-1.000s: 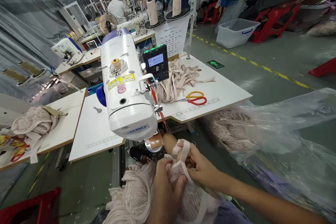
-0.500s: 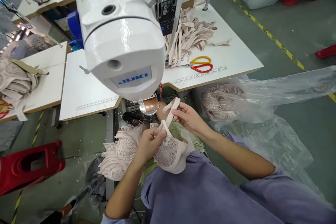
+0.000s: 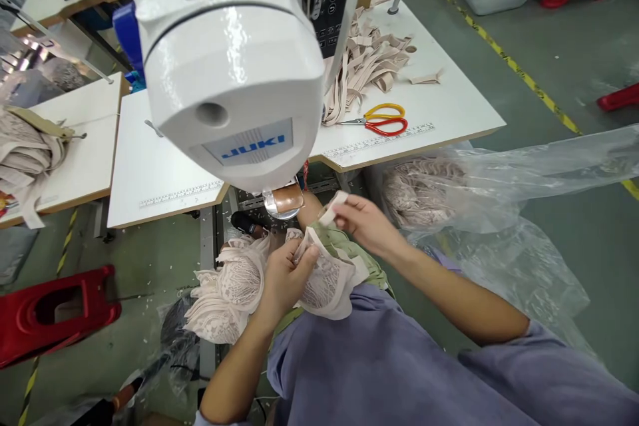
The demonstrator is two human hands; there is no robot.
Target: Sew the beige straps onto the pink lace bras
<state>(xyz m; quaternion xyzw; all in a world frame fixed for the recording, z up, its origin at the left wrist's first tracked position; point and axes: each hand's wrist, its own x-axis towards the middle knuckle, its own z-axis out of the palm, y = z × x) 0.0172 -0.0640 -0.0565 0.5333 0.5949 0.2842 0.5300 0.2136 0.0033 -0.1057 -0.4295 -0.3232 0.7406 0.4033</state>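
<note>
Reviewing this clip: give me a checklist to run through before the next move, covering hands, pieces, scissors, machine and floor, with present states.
1. Left hand grips lace cup: ok.
2. Right hand pinches strip: ok.
3. Strip joined to lace cup: cannot tell.
4. Scissors lying on table: ok.
5. Hands apart from machine: ok.
6. Floor clean: not ok, speckled with white.
</note>
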